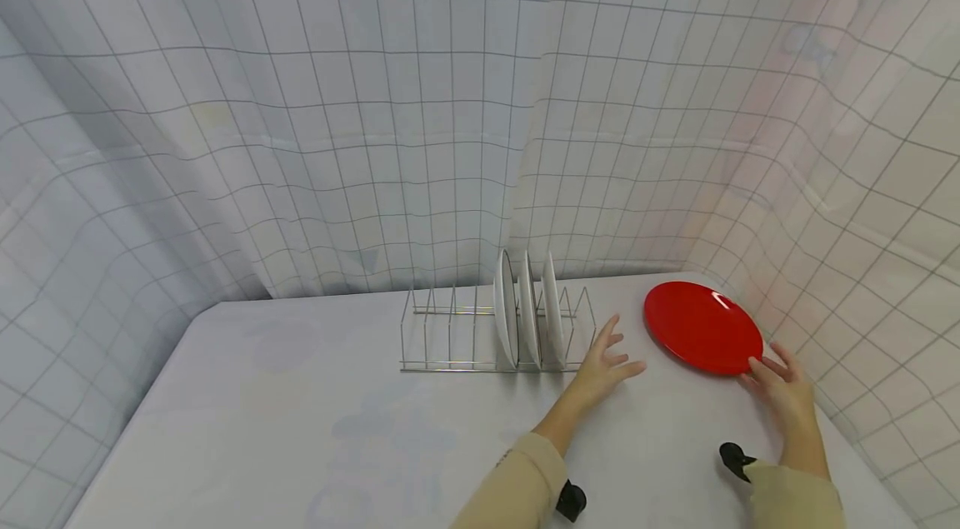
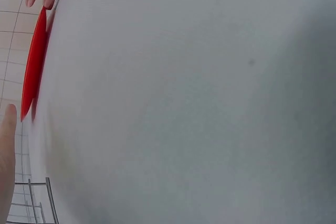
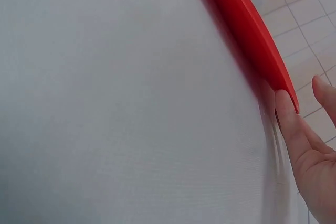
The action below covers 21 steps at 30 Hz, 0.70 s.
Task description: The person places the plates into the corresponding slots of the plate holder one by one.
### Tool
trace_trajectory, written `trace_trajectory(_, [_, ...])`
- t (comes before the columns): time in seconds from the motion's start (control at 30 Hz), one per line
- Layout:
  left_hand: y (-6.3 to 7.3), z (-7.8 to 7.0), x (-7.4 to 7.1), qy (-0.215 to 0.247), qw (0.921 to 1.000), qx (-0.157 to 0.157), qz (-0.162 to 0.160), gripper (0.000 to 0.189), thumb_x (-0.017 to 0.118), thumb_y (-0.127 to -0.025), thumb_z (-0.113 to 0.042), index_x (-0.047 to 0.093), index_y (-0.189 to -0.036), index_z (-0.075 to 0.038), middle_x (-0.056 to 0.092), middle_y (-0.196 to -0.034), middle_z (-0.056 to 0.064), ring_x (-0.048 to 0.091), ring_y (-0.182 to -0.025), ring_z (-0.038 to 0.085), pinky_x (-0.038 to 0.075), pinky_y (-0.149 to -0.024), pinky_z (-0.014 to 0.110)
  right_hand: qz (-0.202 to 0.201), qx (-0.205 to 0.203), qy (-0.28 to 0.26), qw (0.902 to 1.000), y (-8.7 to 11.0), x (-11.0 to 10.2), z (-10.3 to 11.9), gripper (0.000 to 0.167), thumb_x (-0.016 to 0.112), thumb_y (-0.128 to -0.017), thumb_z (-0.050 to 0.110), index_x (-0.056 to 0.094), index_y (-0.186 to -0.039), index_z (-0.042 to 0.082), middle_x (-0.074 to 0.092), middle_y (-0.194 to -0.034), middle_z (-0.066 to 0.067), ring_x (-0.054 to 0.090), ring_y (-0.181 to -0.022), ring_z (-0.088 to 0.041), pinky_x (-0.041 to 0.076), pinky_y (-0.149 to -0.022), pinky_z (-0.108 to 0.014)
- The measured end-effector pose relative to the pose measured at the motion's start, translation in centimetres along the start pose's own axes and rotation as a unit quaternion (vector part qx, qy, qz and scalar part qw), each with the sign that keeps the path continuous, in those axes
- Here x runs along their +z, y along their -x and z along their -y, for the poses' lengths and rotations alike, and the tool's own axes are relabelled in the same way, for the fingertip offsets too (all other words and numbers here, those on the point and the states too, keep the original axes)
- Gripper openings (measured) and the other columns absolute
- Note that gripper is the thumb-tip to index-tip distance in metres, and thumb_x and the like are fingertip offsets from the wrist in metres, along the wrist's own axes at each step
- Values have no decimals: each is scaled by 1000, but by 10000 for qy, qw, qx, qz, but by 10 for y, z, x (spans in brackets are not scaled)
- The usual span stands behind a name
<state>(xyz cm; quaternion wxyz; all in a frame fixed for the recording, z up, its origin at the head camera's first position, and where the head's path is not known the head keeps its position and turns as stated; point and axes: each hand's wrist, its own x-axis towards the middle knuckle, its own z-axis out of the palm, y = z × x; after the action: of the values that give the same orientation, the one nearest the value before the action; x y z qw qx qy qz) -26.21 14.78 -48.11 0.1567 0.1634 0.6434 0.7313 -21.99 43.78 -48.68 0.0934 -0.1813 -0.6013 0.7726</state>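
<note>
A red plate lies at the right side of the table. My right hand holds its near right rim, with one finger on the underside of the rim in the right wrist view and another finger standing apart from it. My left hand is empty, its fingers spread just right of the wire dish rack. Between that hand and the red plate there is a gap. Three white plates stand on edge in the right half of the rack.
A white cloth covers the table. Grid-patterned curtains hang behind the table and along both sides, with the right one close beside the red plate. Black wrist-worn devices show at both sleeves.
</note>
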Motion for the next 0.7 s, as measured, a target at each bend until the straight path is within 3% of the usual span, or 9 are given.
trace_trajectory(0.17, [1, 7, 4, 359, 9992, -173, 12, 76, 68, -81, -11, 28, -143, -31, 38, -139, 8, 51, -114, 26, 50, -87, 37, 388, 420, 49, 9984, -6, 0, 0, 91, 63, -84, 6, 0, -148, 19, 41, -101, 7, 62, -74, -4, 55, -72, -23])
trace_trajectory(0.3, [3, 12, 8, 605, 9976, -348, -46, 75, 69, -80, -10, 32, -141, -34, 38, -138, 8, 51, -114, 25, 52, -84, 37, 436, 564, 402, 9966, -10, 4, -2, 90, 62, -85, 6, -2, -147, 17, 32, -122, -7, 59, -76, 0, 53, -76, -23])
trace_trajectory(0.4, [4, 15, 10, 700, 9969, -349, -87, 75, 69, -80, -7, 33, -140, -34, 38, -138, 9, 51, -114, 27, 53, -83, 37, 446, 751, 524, 9948, -12, 6, -3, 89, 60, -87, 7, -4, -147, 19, 7, -147, -16, 57, -75, 1, 52, -78, -22])
trace_trajectory(0.47, [4, 17, 10, 722, 9967, -344, -111, 75, 69, -79, -6, 34, -140, -33, 39, -137, 9, 51, -113, 28, 53, -82, 37, 500, 858, 533, 9936, -13, 6, -4, 87, 57, -89, 7, -6, -146, 21, -11, -151, -12, 57, -75, 1, 52, -80, -21])
trace_trajectory(0.53, [5, 18, 11, 742, 9965, -363, -145, 75, 69, -79, -5, 34, -141, -31, 40, -137, 10, 51, -114, 30, 53, -82, 38, 631, 877, 588, 9924, -12, 5, -5, 86, 56, -90, 7, -9, -145, 21, -19, -150, -11, 56, -76, 2, 51, -81, -21])
trace_trajectory(0.63, [7, 20, 12, 812, 9955, -455, -192, 74, 69, -79, -6, 35, -141, -29, 40, -137, 11, 51, -113, 30, 53, -81, 40, 882, 714, 671, 9913, -11, 1, -7, 90, 57, -88, 4, -11, -145, 18, 7, -147, -14, 56, -78, 0, 52, -80, -23])
trace_trajectory(0.7, [9, 22, 13, 899, 9944, -510, -226, 74, 68, -79, -5, 35, -141, -28, 40, -136, 11, 51, -113, 30, 53, -81, 41, 1086, 647, 752, 9891, -9, -1, -8, 92, 57, -87, 1, -14, -144, 17, 14, -141, -15, 57, -80, 0, 53, -79, -24])
